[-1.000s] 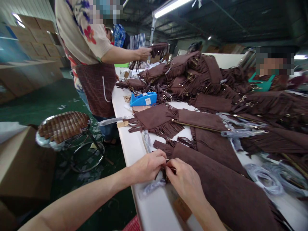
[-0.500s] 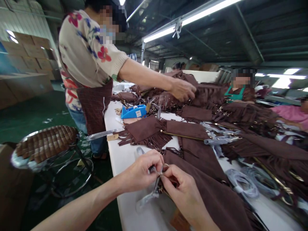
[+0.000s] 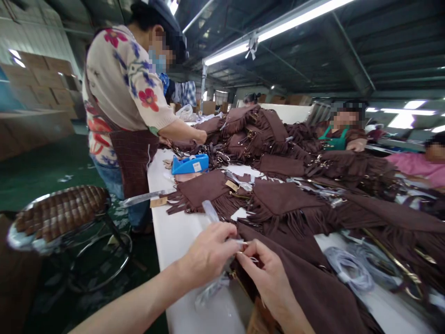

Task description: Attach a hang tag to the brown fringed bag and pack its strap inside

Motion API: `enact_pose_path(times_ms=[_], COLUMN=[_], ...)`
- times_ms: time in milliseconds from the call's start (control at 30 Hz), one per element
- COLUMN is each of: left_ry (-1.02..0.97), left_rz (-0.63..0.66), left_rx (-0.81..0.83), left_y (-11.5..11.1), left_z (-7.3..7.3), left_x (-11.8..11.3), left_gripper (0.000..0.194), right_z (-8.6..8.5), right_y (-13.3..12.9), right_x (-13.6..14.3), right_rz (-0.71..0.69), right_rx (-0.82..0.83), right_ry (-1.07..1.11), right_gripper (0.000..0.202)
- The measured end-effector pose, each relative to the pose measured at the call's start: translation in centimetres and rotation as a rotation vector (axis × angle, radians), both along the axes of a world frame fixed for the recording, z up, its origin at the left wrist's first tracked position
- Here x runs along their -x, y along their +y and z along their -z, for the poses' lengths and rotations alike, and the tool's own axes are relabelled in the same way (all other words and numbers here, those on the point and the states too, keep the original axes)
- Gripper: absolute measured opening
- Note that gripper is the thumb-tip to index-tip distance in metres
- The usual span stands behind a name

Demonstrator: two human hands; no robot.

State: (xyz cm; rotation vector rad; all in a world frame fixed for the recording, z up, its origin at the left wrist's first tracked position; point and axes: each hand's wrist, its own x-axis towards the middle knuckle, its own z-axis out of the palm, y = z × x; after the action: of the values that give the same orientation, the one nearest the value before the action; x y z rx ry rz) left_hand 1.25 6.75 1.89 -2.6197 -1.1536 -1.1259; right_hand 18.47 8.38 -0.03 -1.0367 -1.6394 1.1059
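My left hand (image 3: 208, 257) and my right hand (image 3: 267, 278) meet at the near corner of a brown suede fringed bag (image 3: 313, 287) lying on the white table (image 3: 177, 241). Both pinch a small metal ring with a clear plastic wrap (image 3: 239, 243) at the bag's corner. A strip of clear plastic (image 3: 210, 290) trails below my left hand. More brown fringed bags (image 3: 208, 190) lie just beyond my hands.
A person in a floral top and brown apron (image 3: 128, 106) stands at the table's left side, reaching into a pile of bags (image 3: 264, 130). A blue tape dispenser (image 3: 190, 164) sits near them. A round stool (image 3: 59, 213) stands left. Other people sit far right.
The standing person has drawn an arm back from the far pile toward the table's near edge. Another fringed bag now lies ahead of my hands. My hands stay pinched together at the ring.
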Motion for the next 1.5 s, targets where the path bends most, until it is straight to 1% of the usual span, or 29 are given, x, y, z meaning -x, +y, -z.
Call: enact_pose_path(times_ms=[33, 67, 100, 133, 200, 267, 400, 467, 533, 567, 633, 733, 800, 867, 933, 1033, 1067, 1133, 1200, 1300, 1367, 1433, 1500], left_ry=[0.022, 0.023, 0.005, -0.027, -0.121, -0.222, -0.363, -0.484, -0.622, -0.671, -0.722, -0.793, -0.857, -0.904, -0.903, -0.858, -0.862, -0.914, -0.965, -0.949, -0.894, -0.838, -0.823], left_rz=[-0.073, -0.121, -0.139, -0.133, -0.103, -0.105, -0.185, -0.166, -0.115, -0.099, -0.086, -0.036, -0.011, -0.016, -0.024, -0.066, -0.091, -0.112, -0.078, 0.012, 0.023, 0.003, -0.020], left_rx=[-0.075, -0.112, -0.102, -0.051, 0.101, 0.233, 0.434, 0.573, 0.676, 0.700, 0.709, 0.754, 0.813, 0.853, 0.840, 0.729, 0.697, 0.692, 0.720, 0.733, 0.706, 0.661, 0.645], left_y=[-0.4, -0.8, -1.3, -1.8, -2.6, -2.9, -2.4, -2.1, -2.1, -2.2, -2.3, -2.4, -2.3, -2.2, -2.1, -2.2, -2.2, -2.4, -2.5, -2.7, -2.8, -2.7, -2.4], left_z=[0.5, 1.0, 1.4, 1.7, 2.2, 2.5, 3.2, 3.5, 3.5, 3.5, 3.5, 3.8, 4.0, 4.2, 4.1, 3.9, 3.9, 4.1, 4.3, 4.1, 3.7, 3.2, 3.0], left_x=[-0.4, -0.7, -1.0, -1.2, -1.6, -1.8, -2.3, -2.6, -2.8, -2.9, -3.0, -3.3, -3.4, -3.4, -3.3, -3.4, -3.5, -3.6, -3.6, -3.2, -2.9, -2.8, -2.9], left_gripper=[0.017, 0.019, 0.021, 0.023, 0.025, 0.027, 0.024, 0.025, 0.024, 0.022, 0.016, 0.019, 0.024, 0.025, 0.024, 0.018, 0.015, 0.014, 0.013, 0.005, 0.015, 0.026, 0.028], right_z=[0.0, 0.0, 0.0, 0.0, 0.0, 0.2, 0.5, 0.6, 0.7, 0.6, 0.6, 0.4, 0.1, -0.5, -1.2, -2.0, -2.0, -1.6, -0.9, -0.2, 0.0, 0.0, 0.0], right_y=[0.0, 0.0, 0.0, 0.1, 0.1, 0.2, 0.3, 0.3, 0.2, 0.2, 0.2, 0.5, 0.8, 0.9, 0.7, -0.2, -0.5, -0.8, -0.8, -0.5, -0.4, -0.5, -0.7], right_x=[-0.1, -0.2, -0.3, -0.4, -0.5, -0.5, -0.9, -1.2, -1.5, -1.6, -1.6, -1.7, -2.0, -2.6, -3.1, -3.1, -2.9, -2.4, -2.0, -1.8, -1.8, -1.8, -1.6], right_rz=[0.019, 0.035, 0.046, 0.053, 0.056, 0.039, -0.018, -0.063, -0.098, -0.107, -0.109, -0.095, -0.040, 0.031, 0.049, -0.065, -0.093, -0.090, -0.041, -0.019, -0.041, -0.074, -0.098], right_rx=[0.023, 0.043, 0.060, 0.070, 0.082, 0.095, 0.133, 0.182, 0.220, 0.212, 0.134, 0.019, -0.025, -0.082, -0.086, 0.044, 0.078, 0.088, 0.055, -0.023, -0.106, -0.191, -0.258], right_ry=[0.020, 0.031, 0.036, 0.038, 0.031, 0.013, -0.014, -0.009, -0.003, -0.006, -0.026, -0.040, -0.040, -0.053, -0.062, -0.076, -0.080, -0.076, -0.062, -0.065, -0.081, -0.104, -0.128], right_gripper=[0.034, 0.034, 0.035, 0.034, 0.034, 0.034, 0.033, 0.033, 0.033, 0.033, 0.031, 0.027, 0.026, 0.026, 0.027, 0.028, 0.028, 0.027, 0.025, 0.021, 0.020, 0.020, 0.020])
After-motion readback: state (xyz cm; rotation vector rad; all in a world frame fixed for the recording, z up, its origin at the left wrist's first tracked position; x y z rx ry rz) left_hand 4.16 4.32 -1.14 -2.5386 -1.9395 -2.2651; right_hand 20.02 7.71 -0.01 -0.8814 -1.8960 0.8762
